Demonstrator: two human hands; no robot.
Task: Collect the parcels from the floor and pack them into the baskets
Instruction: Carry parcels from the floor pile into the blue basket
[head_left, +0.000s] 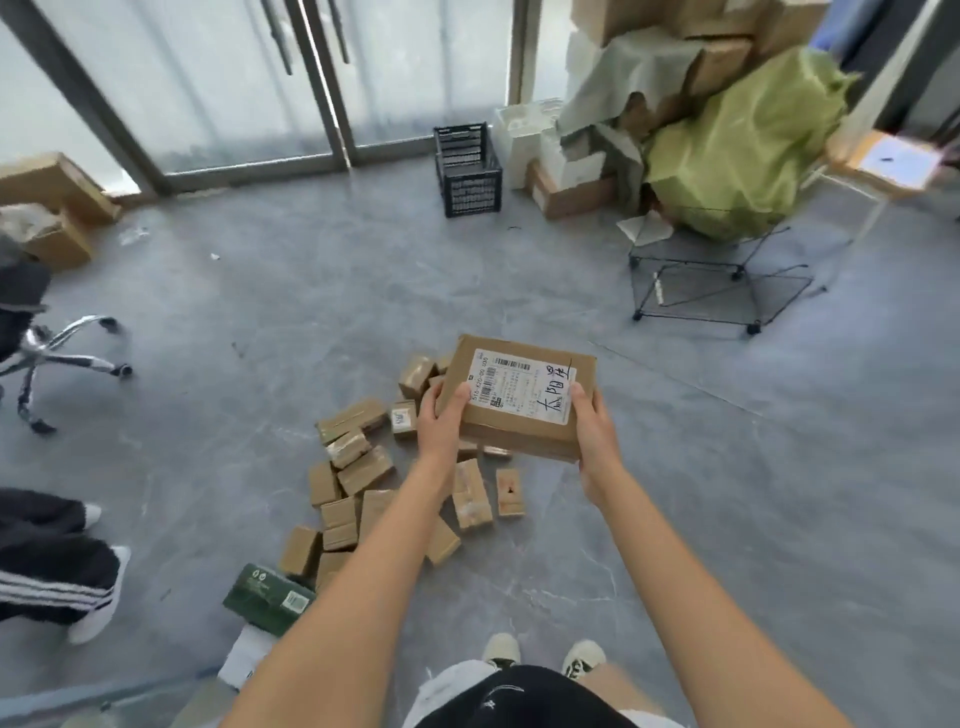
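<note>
1. Head view: both hands hold a flat brown cardboard parcel with a white shipping label (519, 397) above the grey floor (753, 493).
2. The left hand (441, 423) and right hand (595, 434) have their fingers curled round its near corners.
3. Small brown cardboard parcels (358, 467) lie heaped beneath.
4. A black slatted plastic basket (467, 171) and a black wire basket (717, 280) stand well apart, beyond.

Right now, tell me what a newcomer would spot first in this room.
First, the cardboard parcel with a white shipping label, gripped at its near corners by the left hand and right hand, mid-frame. Below it, a heap of small brown parcels lies scattered on the grey floor. Further off, a black crate stands by the glass doors, and a wire basket sits at right.
</note>
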